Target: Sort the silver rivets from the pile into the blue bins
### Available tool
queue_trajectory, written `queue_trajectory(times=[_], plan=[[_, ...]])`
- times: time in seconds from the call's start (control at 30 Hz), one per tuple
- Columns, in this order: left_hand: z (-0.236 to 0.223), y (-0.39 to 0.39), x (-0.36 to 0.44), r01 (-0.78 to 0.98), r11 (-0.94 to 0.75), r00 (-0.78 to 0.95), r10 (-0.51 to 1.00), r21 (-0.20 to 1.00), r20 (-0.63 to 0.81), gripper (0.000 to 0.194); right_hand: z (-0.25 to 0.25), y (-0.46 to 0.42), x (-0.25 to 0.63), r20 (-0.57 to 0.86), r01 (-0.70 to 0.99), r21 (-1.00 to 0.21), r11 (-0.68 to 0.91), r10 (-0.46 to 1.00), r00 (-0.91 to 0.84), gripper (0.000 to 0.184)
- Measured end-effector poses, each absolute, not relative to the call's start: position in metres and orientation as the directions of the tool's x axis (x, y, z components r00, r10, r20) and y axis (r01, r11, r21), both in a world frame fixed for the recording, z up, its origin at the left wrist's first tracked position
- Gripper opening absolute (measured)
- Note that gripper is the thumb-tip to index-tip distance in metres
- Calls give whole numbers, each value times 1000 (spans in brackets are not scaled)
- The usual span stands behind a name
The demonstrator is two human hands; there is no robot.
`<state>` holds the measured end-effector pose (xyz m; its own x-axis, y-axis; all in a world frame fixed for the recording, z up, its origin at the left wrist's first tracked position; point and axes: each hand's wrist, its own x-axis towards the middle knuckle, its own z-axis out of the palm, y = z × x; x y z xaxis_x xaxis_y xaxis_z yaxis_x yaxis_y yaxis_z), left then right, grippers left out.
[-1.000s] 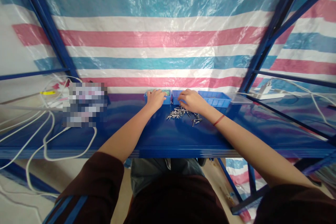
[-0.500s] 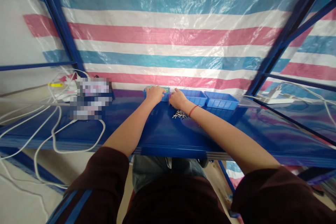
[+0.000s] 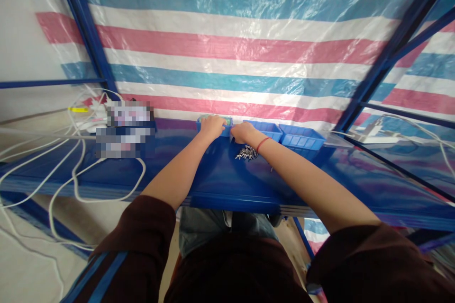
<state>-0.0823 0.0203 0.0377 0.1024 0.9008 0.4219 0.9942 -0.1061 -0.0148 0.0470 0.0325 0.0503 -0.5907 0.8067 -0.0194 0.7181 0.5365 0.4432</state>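
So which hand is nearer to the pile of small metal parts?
Right. The right hand is just beyond the pile, close to its far side; the left hand is farther off to the left, at the leftmost blue bin.

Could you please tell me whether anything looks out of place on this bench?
Small metal pieces lie loose on the blue table rather than in the bins. At left, white cables sprawl untidily, some hanging over the table's front edge.
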Motion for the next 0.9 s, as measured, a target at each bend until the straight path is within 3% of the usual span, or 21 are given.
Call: queue_trajectory(times=[0.17,0.3,0.47,0.9], plan=[[38,20,-82,992,-127,120,898,-10,424,24,62,36,43,-60,708,357,610,771,-634,29],[38,20,-82,992,-123,116,896,-13,429,24,60,34,41,-12,700,439,563,783,-622,25],[37,20,-82,992,-127,121,892,-14,436,26,54,23,41,-92,667,466,581,782,-616,29],[29,22,-78,979,-200,194,868,-36,458,27,38,-3,83,19,599,367,711,638,-770,30]])
